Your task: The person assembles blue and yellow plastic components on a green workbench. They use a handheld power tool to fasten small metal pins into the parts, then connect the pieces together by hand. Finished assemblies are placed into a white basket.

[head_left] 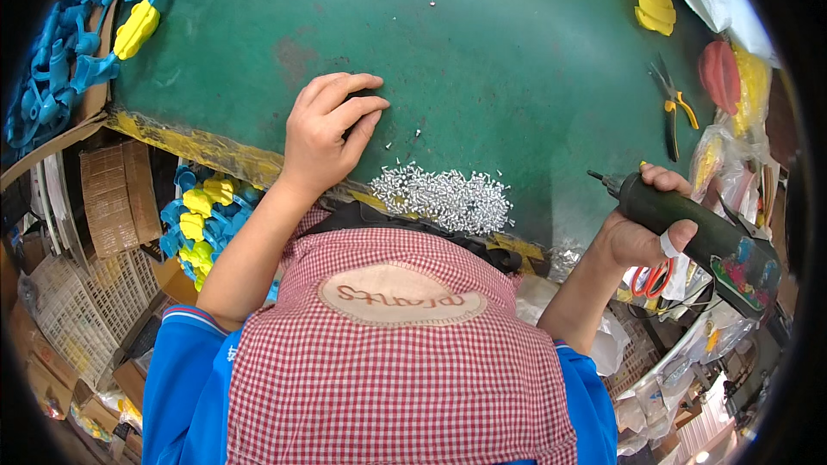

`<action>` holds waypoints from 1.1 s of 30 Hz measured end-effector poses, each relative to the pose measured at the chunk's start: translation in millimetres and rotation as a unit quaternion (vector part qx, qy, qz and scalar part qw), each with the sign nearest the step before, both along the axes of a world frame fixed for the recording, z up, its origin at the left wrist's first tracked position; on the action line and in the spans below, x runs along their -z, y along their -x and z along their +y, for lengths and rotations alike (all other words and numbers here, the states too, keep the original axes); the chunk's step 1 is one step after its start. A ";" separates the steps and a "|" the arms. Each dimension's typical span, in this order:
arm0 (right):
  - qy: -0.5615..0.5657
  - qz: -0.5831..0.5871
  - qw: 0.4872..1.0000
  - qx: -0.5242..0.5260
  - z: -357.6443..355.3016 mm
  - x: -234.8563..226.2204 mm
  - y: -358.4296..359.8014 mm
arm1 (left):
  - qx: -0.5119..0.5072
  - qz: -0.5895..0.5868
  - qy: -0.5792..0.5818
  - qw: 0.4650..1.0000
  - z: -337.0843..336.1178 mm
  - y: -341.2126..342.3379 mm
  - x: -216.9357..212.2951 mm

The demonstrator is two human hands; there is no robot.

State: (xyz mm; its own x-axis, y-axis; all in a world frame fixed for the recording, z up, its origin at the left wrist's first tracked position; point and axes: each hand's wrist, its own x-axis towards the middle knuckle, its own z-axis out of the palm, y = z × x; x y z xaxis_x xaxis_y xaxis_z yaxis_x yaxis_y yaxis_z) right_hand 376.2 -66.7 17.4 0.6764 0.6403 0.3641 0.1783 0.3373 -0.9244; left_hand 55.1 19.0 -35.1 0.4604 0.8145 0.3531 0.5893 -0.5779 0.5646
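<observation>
My right hand [642, 237] is closed around a dark electric screwdriver [668, 211], whose bit tip points left over the green table. White tape wraps one finger of that hand. Above the table's near edge, my left hand [330, 133] has loosely bent fingers with dark gaps between them; I see nothing held in it. A pile of small silver screws [444, 198] lies just right of that hand, at the near edge. One loose screw [418, 133] sits beyond the pile.
Blue plastic parts [56, 69] fill a box at the far left, with a yellow part [136, 30] on it. Yellow-handled pliers [674, 108] and a red oval part [719, 76] lie right. More blue and yellow parts [202, 215] sit below the left edge. Red-handled scissors [652, 279] are lower right.
</observation>
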 end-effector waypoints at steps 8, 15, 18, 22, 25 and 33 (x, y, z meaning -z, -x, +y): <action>0.006 0.004 1.000 0.005 -4.2 4.1 -1.8 | -0.001 0.008 0.001 1.000 -1.0 -0.8 -0.7; 0.014 0.002 1.000 0.012 -6.2 4.6 3.0 | -0.003 0.021 0.000 1.000 -1.0 -1.5 -2.5; 0.000 0.007 1.000 0.012 -5.7 4.0 5.1 | 0.018 0.034 -0.032 0.999 -1.6 -7.0 -3.5; -0.007 0.006 1.000 -0.002 -4.6 5.3 0.8 | 0.131 0.023 -0.064 0.989 -1.9 -37.6 -19.9; -0.009 -0.006 1.000 -0.015 -4.5 3.8 2.7 | 0.189 0.020 -0.013 0.982 0.1 -57.6 -20.1; -0.011 0.000 1.000 -0.011 -4.4 1.3 9.5 | 0.255 0.106 -0.059 0.959 4.1 -67.1 -5.3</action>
State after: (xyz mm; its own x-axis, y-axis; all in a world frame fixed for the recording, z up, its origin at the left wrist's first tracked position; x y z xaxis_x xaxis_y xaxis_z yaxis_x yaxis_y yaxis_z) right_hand 366.7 -71.1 16.1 0.6623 0.6461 0.3793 0.1715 0.3621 -0.9162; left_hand 122.2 23.2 -29.8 0.8598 0.4242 0.2844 0.3070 -0.8743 0.3759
